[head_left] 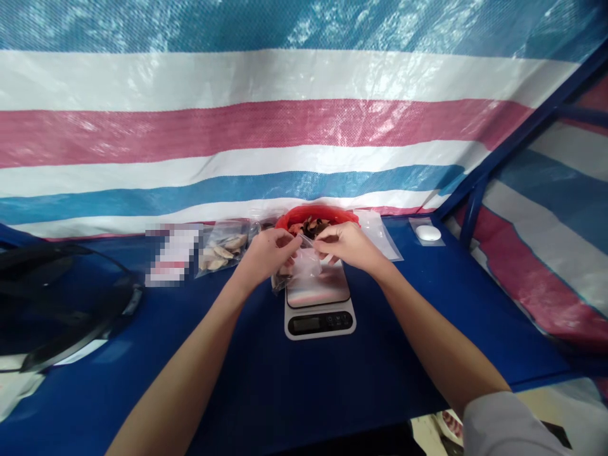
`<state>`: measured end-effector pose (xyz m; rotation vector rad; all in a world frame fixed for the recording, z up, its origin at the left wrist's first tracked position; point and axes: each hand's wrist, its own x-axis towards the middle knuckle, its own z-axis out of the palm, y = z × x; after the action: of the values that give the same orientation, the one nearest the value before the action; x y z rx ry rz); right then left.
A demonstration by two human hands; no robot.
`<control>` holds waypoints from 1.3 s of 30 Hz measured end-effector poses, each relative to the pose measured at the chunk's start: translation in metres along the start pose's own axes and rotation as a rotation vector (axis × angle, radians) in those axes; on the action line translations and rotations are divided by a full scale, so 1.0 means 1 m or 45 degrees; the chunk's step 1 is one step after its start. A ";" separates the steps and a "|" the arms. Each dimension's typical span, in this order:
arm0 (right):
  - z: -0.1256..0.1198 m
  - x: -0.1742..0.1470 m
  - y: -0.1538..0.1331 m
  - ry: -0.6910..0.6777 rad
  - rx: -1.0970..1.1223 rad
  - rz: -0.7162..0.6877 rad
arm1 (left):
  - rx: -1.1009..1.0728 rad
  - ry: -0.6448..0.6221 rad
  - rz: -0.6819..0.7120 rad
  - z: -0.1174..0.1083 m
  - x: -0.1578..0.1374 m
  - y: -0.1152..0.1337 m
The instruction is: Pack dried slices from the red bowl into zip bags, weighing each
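Note:
Both hands pinch the top edge of a small clear plastic bag [308, 261], which hangs over the kitchen scale [317, 296]. My left hand [272, 252] grips its left side, and my right hand [350, 246] grips the right. Whether anything lies inside the bag I cannot tell. Just behind them stands a red basket [295, 214] with brown and reddish dried pieces [311, 226] in it, partly covered by my hands. Under my left hand, a clear bag with pale contents [281, 282] sits against the scale's left side. The scale's display looks dark.
Left of the hands lies a clear bag of pale dried slices [222, 252], beside a blurred-out paper [173, 256]. A dark round object [71, 304] occupies the left side. White plastic bags [380, 234] and a white oval object [428, 233] lie to the right on the blue table [403, 297].

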<state>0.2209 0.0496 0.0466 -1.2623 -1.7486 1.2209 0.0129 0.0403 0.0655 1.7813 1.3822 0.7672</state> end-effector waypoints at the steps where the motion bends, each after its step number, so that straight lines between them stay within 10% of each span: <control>1: 0.000 0.000 0.001 -0.001 -0.016 -0.017 | 0.009 0.007 -0.001 0.002 0.000 0.001; 26: -0.006 -0.002 -0.003 -0.023 0.151 0.100 | 0.484 0.009 0.125 -0.025 0.001 -0.004; 39: -0.008 0.000 -0.002 -0.033 0.170 0.070 | 0.350 -0.146 0.464 -0.007 -0.006 -0.013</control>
<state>0.2275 0.0522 0.0514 -1.2280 -1.6311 1.3671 -0.0009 0.0378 0.0583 2.2963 1.1429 0.6694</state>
